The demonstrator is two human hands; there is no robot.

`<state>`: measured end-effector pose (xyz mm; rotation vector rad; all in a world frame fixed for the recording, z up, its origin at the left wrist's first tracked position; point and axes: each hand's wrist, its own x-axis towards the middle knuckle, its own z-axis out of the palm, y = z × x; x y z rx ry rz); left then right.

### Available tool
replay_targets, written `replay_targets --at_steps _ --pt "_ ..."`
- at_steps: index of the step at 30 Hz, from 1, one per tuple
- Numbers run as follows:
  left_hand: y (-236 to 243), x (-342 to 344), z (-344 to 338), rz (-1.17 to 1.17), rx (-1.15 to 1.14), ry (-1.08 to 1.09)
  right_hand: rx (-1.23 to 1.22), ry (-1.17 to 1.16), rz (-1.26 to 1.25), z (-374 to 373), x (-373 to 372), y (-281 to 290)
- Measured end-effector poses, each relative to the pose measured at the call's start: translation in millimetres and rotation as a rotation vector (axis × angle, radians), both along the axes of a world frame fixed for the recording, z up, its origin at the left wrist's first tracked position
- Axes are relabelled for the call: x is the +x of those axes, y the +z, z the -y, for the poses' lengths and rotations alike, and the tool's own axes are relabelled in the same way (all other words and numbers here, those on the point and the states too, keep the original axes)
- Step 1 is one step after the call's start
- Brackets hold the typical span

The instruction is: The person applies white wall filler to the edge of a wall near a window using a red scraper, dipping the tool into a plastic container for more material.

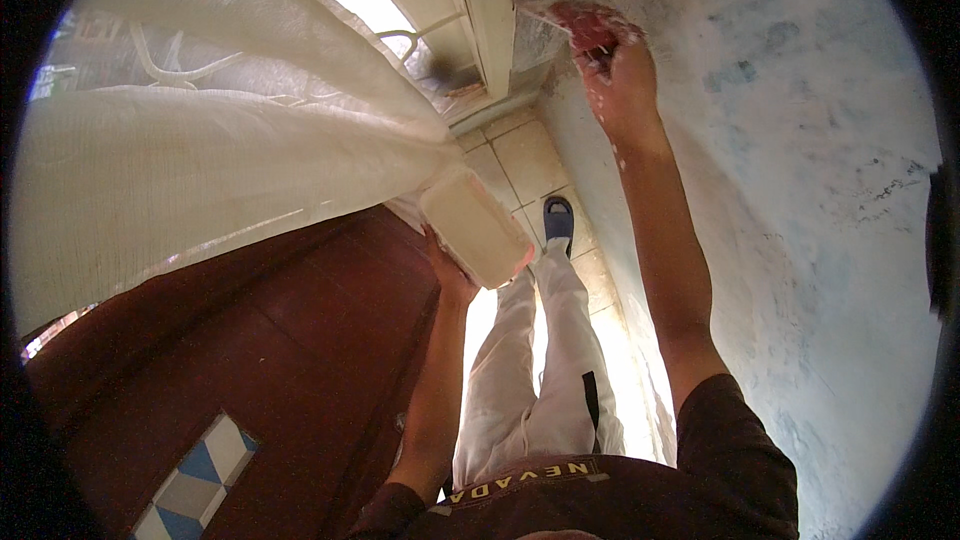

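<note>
Dark shirt (640, 480) fills the six o'clock edge of the head view, pale trousers (540, 360) running up from it to a blue shoe (558, 220) on the tiled floor (525, 155). At centre, the left hand (450, 275) grips a cream tub (478, 225) from beneath, touching the sheer curtain (200, 140) at ten o'clock. Toward twelve o'clock, the right hand (622, 80) is clenched on a red sponge (588, 28) pressed against the smeared wall (800, 190).

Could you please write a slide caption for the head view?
Right hand presses a red-handled tool against a pale wall; left hand holds a cream tray.
</note>
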<state>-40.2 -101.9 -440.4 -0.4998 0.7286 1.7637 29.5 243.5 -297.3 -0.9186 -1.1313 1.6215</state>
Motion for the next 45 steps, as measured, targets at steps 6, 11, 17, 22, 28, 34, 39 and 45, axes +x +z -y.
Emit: replay_targets --at_steps 6,11,17,22,28,34,39,45 --pt "-3 -2 2 0.027 0.006 0.004 -0.442 -0.208 -0.077 32 -10 -60" --pt "-3 -4 3 0.044 0.013 0.022 -0.800 -0.137 0.168 32 -26 -188" --pt "-5 8 0 -0.104 0.002 -0.011 -0.761 -0.219 -0.108 -29 -35 -243" --pt "-3 4 12 -0.049 -0.028 0.028 -0.678 -0.215 -0.257 -31 -42 -110" --pt "17 8 -7 0.011 -0.040 -0.005 0.041 -0.009 0.246 -5 9 11" --pt "17 6 -6 -0.082 0.025 0.037 -0.553 -0.101 -0.292 32 3 -53" --pt "44 7 -26 0.006 -0.158 -0.013 -0.659 -0.057 -0.019 -8 1 -162" --pt "75 4 -3 -0.083 -0.124 0.051 -0.562 -0.120 -0.046 -22 -67 16"
